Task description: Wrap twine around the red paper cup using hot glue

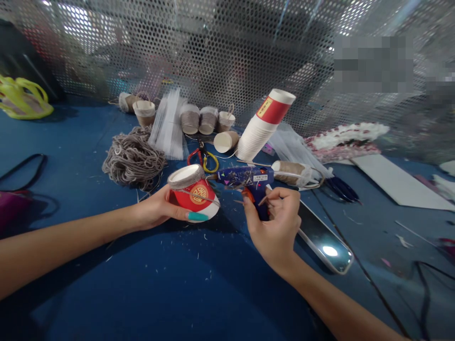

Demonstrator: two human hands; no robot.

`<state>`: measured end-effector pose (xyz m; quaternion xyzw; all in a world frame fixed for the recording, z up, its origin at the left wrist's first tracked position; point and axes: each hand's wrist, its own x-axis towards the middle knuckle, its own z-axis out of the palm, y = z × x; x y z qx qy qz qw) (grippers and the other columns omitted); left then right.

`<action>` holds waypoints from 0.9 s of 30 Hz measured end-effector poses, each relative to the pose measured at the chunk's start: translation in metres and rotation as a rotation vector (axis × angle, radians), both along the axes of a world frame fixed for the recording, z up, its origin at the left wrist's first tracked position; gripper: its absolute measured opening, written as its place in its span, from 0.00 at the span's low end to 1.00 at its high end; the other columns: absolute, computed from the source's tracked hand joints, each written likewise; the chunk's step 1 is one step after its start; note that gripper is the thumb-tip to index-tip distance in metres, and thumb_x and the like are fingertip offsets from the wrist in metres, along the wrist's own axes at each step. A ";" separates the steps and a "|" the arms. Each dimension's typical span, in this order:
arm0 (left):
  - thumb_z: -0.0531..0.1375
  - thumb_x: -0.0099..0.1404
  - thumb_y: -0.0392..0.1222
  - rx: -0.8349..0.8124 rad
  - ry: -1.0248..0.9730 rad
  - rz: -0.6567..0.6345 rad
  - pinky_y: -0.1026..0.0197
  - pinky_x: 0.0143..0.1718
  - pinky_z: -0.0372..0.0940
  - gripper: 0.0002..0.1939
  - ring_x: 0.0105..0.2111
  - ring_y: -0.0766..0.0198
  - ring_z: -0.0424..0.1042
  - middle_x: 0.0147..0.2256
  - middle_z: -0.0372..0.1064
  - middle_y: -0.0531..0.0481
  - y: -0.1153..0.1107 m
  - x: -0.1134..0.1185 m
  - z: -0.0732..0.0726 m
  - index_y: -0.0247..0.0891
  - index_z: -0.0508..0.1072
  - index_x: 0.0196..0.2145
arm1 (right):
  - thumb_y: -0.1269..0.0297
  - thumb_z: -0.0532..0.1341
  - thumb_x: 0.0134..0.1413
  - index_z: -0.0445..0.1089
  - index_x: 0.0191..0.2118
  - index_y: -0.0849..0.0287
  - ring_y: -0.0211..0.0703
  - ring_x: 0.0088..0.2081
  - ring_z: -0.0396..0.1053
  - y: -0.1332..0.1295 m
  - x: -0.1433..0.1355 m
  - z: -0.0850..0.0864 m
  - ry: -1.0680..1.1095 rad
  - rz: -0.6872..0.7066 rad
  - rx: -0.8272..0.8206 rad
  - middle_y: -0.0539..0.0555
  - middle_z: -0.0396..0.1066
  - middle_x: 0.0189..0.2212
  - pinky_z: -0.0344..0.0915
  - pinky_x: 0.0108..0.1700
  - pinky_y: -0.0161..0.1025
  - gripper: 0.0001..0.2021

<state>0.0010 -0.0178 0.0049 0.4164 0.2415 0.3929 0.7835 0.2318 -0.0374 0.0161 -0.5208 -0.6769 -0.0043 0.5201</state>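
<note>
Centrally, above a blue counter (159,289), a red and white paper cup (192,203) tilts, gray cord (185,179) wound around its upper end. The left hand (167,207) holds it, grip curved around the side, a teal-nailed thumb along the lower edge. The right hand's (275,225) grip is wrapped around the handle of a blue glue gun (245,176), its nozzle just beside the cup. Beyond, left to right, lie gray yarn (133,158), scissors (201,148) and a leaning cup stack (256,137); a phone (323,232) lies right.

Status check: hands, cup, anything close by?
Left hand holding red-and-white cup, gray cord around upper end. Right hand gripping blue glue gun, nozzle near cup. Scissors just beyond.
</note>
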 end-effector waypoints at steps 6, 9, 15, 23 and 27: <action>0.74 0.43 0.31 0.022 -0.020 0.000 0.57 0.45 0.71 0.23 0.39 0.56 0.78 0.36 0.79 0.45 0.000 0.001 0.003 0.35 0.78 0.39 | 0.63 0.65 0.50 0.55 0.35 0.53 0.33 0.18 0.59 0.001 0.002 0.000 -0.005 -0.035 -0.032 0.41 0.57 0.21 0.58 0.22 0.35 0.15; 0.74 0.43 0.31 0.011 -0.016 0.004 0.57 0.44 0.71 0.22 0.37 0.57 0.78 0.36 0.79 0.45 0.000 0.001 0.002 0.35 0.78 0.39 | 0.63 0.64 0.51 0.55 0.35 0.53 0.33 0.18 0.59 0.002 0.003 0.001 -0.008 -0.027 -0.029 0.41 0.58 0.21 0.58 0.22 0.35 0.14; 0.73 0.44 0.31 0.032 0.001 -0.012 0.53 0.47 0.70 0.22 0.40 0.53 0.77 0.36 0.79 0.44 0.000 0.000 0.002 0.34 0.77 0.40 | 0.62 0.64 0.51 0.56 0.34 0.53 0.33 0.19 0.60 0.004 0.003 0.000 -0.012 -0.040 -0.027 0.41 0.58 0.21 0.57 0.22 0.34 0.13; 0.74 0.43 0.33 0.003 -0.013 -0.020 0.58 0.43 0.71 0.27 0.39 0.56 0.78 0.39 0.79 0.44 0.001 -0.002 -0.002 0.35 0.77 0.44 | 0.55 0.67 0.47 0.53 0.35 0.53 0.37 0.24 0.66 0.013 0.008 -0.004 0.085 -0.097 -0.186 0.44 0.63 0.26 0.62 0.27 0.37 0.20; 0.74 0.45 0.42 -0.040 0.005 0.035 0.60 0.41 0.70 0.24 0.36 0.57 0.78 0.37 0.79 0.44 0.004 -0.005 -0.002 0.35 0.78 0.41 | 0.44 0.70 0.37 0.53 0.34 0.53 0.38 0.27 0.64 0.028 0.016 -0.012 0.138 -0.129 -0.349 0.44 0.60 0.27 0.61 0.29 0.38 0.29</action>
